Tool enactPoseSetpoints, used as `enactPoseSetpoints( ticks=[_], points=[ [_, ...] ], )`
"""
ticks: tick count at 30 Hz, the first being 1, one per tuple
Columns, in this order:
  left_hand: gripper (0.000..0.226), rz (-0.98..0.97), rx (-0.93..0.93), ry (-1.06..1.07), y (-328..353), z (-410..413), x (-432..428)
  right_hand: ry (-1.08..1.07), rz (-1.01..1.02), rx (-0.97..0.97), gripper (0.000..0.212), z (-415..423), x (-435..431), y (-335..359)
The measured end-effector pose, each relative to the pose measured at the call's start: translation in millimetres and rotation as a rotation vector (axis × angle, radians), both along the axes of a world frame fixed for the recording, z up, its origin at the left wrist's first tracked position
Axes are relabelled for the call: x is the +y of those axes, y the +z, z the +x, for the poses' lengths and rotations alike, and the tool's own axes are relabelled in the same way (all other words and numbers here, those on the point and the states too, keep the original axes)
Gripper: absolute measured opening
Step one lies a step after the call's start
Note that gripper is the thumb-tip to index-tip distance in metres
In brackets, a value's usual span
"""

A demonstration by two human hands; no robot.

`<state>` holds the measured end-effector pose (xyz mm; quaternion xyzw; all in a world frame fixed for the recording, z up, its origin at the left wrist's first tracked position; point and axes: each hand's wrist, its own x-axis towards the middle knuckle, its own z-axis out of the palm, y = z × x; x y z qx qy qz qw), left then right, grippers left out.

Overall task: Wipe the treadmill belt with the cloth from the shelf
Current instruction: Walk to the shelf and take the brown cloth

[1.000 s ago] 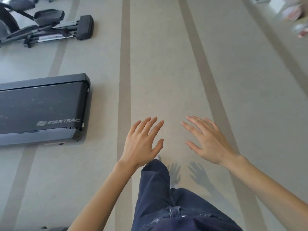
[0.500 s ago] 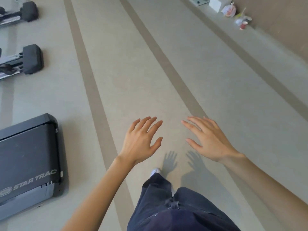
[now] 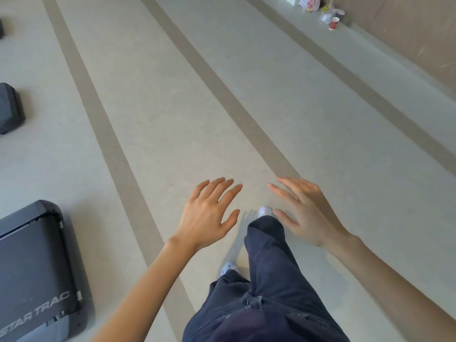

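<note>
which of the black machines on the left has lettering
The black treadmill at lower left: white STAR TRAC lettering runs along its end. The black padded block further up the floor shows none.

The dark grey treadmill (image 3: 42,287) lies flat on the floor (image 3: 172,107), black belt (image 3: 27,257) upward, end lettered STAR TRAC.

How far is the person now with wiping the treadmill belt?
Done: nothing visible. The left hand and the right hand are open and hold no cloth; no cloth or shelf is in view. In hand: the person stands on the floor beside the treadmill belt, touching nothing. Left: fetch the cloth, then wipe the belt.
</note>
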<state>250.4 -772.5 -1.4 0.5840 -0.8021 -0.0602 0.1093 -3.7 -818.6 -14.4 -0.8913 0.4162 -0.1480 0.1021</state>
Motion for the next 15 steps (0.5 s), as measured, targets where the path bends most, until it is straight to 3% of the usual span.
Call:
enactPoseSetpoints(
  ticks=[15],
  points=[
    [0.049,-0.026,-0.015,0.028,20.6,-59.0,-240.4,-0.032,-0.016,-0.024,0.051,-69.2,-248.7,17.7]
  ],
)
